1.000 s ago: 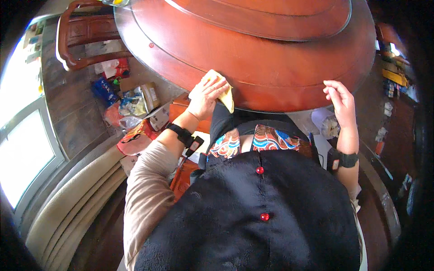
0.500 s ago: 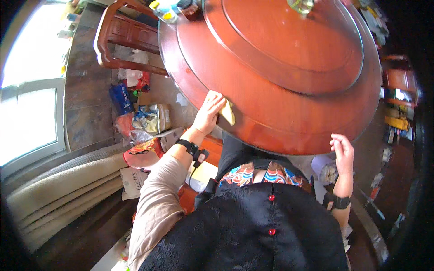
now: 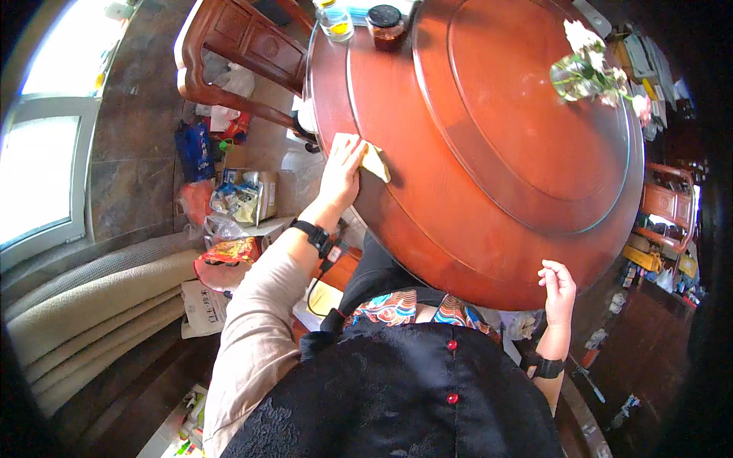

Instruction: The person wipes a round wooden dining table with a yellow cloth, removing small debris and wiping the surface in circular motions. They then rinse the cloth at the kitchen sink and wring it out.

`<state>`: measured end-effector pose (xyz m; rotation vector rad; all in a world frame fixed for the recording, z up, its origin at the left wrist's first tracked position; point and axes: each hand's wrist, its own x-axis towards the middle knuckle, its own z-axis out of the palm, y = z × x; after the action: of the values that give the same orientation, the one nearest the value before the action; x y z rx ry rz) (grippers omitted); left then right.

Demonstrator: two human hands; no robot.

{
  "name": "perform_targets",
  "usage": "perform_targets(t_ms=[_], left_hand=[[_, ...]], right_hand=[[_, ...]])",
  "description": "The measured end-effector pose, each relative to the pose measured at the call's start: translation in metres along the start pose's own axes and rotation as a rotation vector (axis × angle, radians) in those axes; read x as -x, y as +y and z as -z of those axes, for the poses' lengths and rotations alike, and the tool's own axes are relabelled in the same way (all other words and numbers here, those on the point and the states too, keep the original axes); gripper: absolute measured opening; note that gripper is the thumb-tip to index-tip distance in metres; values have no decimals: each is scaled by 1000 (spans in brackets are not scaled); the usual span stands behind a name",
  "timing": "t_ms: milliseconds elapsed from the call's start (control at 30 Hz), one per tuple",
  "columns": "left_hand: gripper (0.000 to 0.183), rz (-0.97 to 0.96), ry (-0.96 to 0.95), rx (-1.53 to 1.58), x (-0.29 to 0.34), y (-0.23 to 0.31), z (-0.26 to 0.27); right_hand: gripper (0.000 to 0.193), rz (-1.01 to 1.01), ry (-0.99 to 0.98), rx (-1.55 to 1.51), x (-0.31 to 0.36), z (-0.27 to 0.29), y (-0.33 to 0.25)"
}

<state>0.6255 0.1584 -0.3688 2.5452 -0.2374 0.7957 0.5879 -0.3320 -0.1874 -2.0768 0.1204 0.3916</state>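
Close to the left edge of a round, reddish-brown wooden table, my left hand presses a pale yellow cloth against the tabletop. Part of the cloth sticks out beyond my fingers on the right; the rest lies hidden under them. By the table's near right edge hovers my right hand, holding nothing, its fingers loosely bent. Both wrists carry black straps.
A glass jar with yellow contents and a dark-lidded jar stand at the table's far left. Flowers in a glass vase are at the far right. A wooden chair stands left of the table; bags and a box lie below.
My view has shifted, bringing the flower vase and jars more fully into sight. My left hand and the cloth have moved farther along the table's left edge. My right hand stays near the edge.
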Motion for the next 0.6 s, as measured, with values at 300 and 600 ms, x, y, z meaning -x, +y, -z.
perform_targets(t_ms=[300, 600], left_hand=[[40, 152, 27, -12, -95, -126, -9], [39, -126, -545, 356, -51, -104, 27]], right_hand=[[17, -23, 13, 19, -24, -49, -47], [17, -46, 45, 37, -38, -78, -70]])
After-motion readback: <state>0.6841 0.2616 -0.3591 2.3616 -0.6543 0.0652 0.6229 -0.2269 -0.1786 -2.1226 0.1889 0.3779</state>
